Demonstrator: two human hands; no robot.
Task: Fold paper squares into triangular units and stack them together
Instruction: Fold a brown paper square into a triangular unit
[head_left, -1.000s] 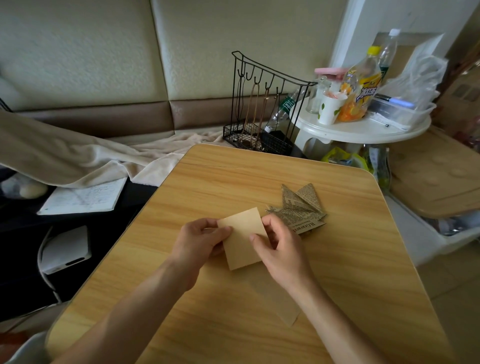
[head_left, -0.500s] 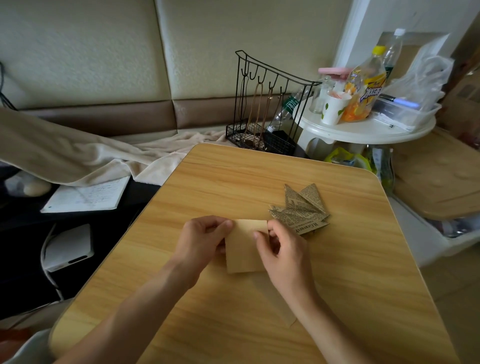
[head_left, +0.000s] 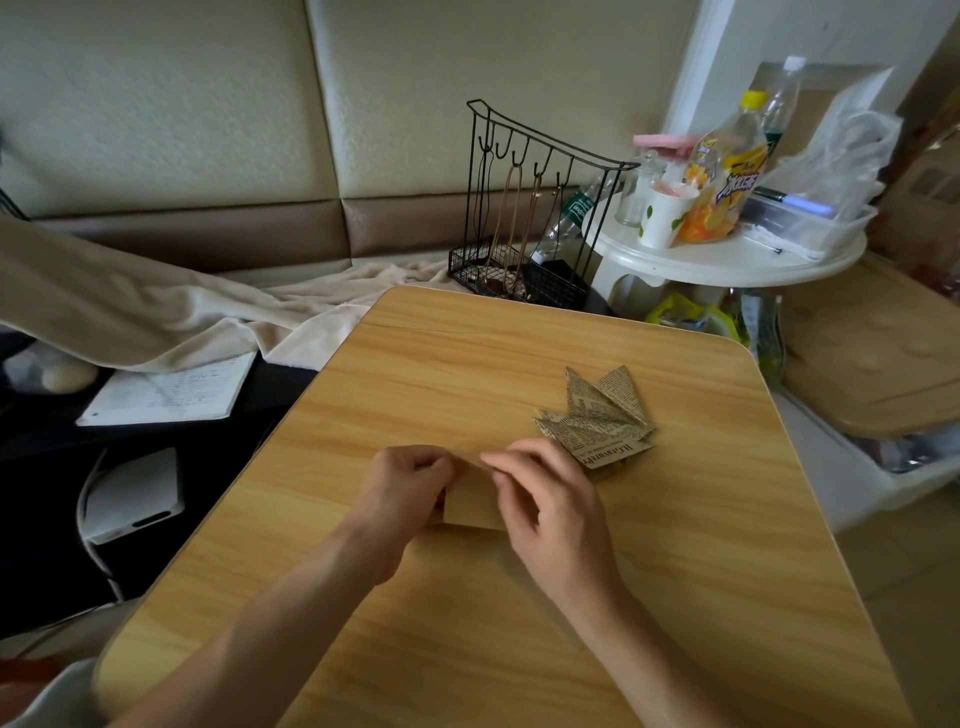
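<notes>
Head view: both hands, left hand (head_left: 410, 488) and right hand (head_left: 545, 499), pinch the tan paper (head_left: 472, 501); folded newsprint units (head_left: 597, 421) lie at two o'clock.

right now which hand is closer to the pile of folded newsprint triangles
Right. The right hand sits just beside the pile of folded newsprint triangles, its knuckles almost at the pile's near edge. The left hand is farther off, across the tan paper square.

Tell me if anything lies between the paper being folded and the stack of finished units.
Nothing visible does. The tan paper is pinched by the left hand and right hand; only bare table shows toward the newsprint units.
</notes>
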